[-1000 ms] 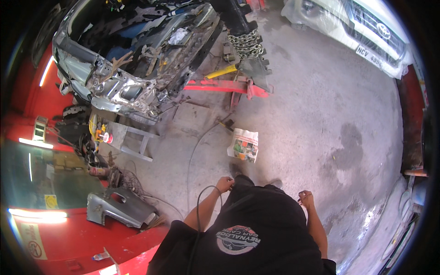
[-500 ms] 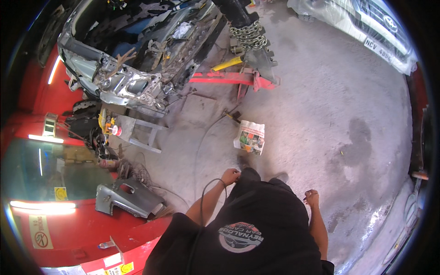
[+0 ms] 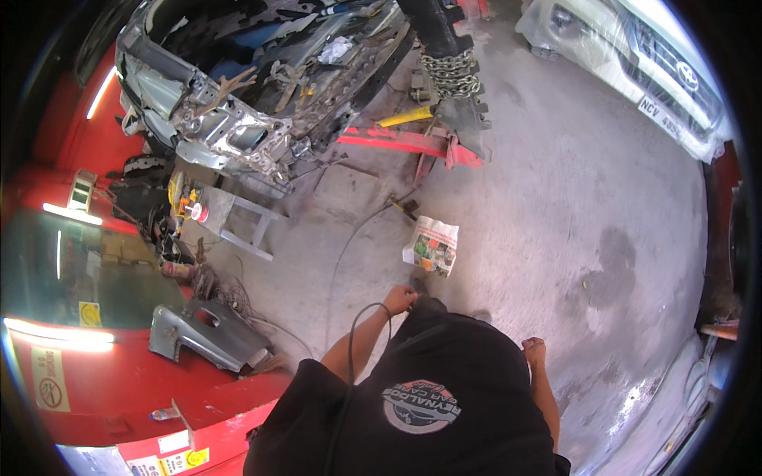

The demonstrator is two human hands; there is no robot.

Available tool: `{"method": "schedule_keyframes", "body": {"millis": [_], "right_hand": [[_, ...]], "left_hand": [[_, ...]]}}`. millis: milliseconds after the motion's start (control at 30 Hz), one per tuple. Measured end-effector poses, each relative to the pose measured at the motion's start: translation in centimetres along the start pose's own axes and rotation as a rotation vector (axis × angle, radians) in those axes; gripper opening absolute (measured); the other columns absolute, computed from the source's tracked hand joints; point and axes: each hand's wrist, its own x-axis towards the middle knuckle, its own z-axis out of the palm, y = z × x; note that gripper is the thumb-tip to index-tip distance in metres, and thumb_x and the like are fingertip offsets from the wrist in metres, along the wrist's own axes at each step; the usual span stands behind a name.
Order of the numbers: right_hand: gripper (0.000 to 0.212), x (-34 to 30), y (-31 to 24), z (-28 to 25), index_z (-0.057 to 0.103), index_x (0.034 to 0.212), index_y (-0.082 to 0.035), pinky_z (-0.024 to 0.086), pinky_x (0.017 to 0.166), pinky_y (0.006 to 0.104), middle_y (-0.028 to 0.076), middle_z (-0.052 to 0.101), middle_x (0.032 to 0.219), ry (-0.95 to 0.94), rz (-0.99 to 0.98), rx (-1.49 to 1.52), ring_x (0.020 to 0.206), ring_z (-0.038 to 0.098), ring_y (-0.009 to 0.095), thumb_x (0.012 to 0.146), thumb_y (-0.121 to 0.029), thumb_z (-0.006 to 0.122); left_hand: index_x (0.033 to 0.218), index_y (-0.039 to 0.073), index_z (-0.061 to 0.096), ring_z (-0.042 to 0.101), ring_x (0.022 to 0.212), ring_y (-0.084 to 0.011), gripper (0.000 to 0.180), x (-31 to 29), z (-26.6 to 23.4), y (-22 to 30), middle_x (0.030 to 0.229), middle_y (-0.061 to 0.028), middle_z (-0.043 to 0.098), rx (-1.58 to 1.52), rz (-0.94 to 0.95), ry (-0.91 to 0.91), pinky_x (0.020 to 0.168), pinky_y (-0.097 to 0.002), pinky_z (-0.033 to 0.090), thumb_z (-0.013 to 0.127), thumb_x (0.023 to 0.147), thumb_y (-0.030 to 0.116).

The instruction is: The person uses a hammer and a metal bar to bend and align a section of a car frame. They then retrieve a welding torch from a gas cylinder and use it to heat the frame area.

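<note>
My left hand (image 3: 400, 298) hangs low beside my dark trousers, its fingers curled in and nothing visible in them. On the other side, my right hand (image 3: 535, 349) hangs by my thigh with its fingers loosely bent; no object shows in it. A black cable (image 3: 349, 349) loops down across my left forearm and shirt. Ahead of my feet a white printed paper (image 3: 432, 246) with coloured pictures lies on the concrete floor, the nearest thing in front of my left hand. Neither hand touches it.
A stripped car body (image 3: 246, 135) fills the far left, beside a red stand (image 3: 413, 144) and a chain-wrapped post (image 3: 451, 75). A grey bench (image 3: 246, 226), a loose fender (image 3: 210, 335) and a red car (image 3: 230, 397) line the left. A hose (image 3: 337, 270) crosses the floor. A plastic-covered car (image 3: 635, 63) stands far right.
The view shifts slightly as my body moves. My right hand swings a little lower and back; my left hand stays nearly in place. The paper now appears slightly closer to me.
</note>
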Motion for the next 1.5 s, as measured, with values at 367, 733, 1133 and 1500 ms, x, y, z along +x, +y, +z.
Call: {"method": "schedule_keyframes", "body": {"millis": [367, 733, 1133, 1500], "right_hand": [[0.024, 1.2, -3.7, 2.1, 0.066, 0.086, 0.007, 0.056, 0.043, 0.0347, 0.018, 0.067, 0.063, 0.019, 0.142, -0.002, 0.049, 0.067, 0.024, 0.083, -0.016, 0.061], [0.035, -3.0, -8.7, 9.4, 0.07, 0.089, -0.001, 0.051, 0.082, 0.0472, 0.022, 0.069, 0.093, 0.296, 0.031, -0.26, 0.089, 0.065, 0.039, 0.08, -0.035, 0.067], [0.03, -16.3, 1.1, 13.5, 0.075, 0.096, -0.009, 0.053, 0.085, 0.0447, 0.02, 0.071, 0.098, 0.457, 0.656, 0.21, 0.096, 0.067, 0.037, 0.078, -0.031, 0.064], [0.03, -19.6, 16.0, 0.7, 0.074, 0.1, -0.009, 0.055, 0.08, 0.0445, 0.02, 0.071, 0.085, 0.743, 0.652, 0.289, 0.085, 0.07, 0.036, 0.082, -0.022, 0.055]], "left_hand": [[0.099, -0.007, 0.068, 0.07, 0.063, -0.0228, 0.033, 0.5, -4.3, -5.1, 0.078, -0.0171, 0.071, -0.006, -0.057, -0.069, 0.054, -0.0335, 0.057, 0.06, 0.087, 0.023], [0.092, -0.003, 0.068, 0.066, 0.057, -0.0225, 0.027, 12.8, -11.8, -6.0, 0.075, -0.015, 0.069, 0.15, -0.1, -0.308, 0.049, -0.0343, 0.051, 0.061, 0.087, 0.023], [0.099, -0.004, 0.061, 0.066, 0.059, -0.0223, 0.024, 20.7, 0.7, 10.5, 0.077, -0.0152, 0.067, 0.555, 0.05, -0.658, 0.044, -0.0295, 0.045, 0.058, 0.092, 0.02], [0.106, -0.004, 0.06, 0.069, 0.067, -0.0246, 0.027, 9.0, 29.7, 21.3, 0.087, -0.0172, 0.07, 0.783, 0.297, -0.866, 0.056, -0.0337, 0.054, 0.057, 0.096, 0.021]]}}
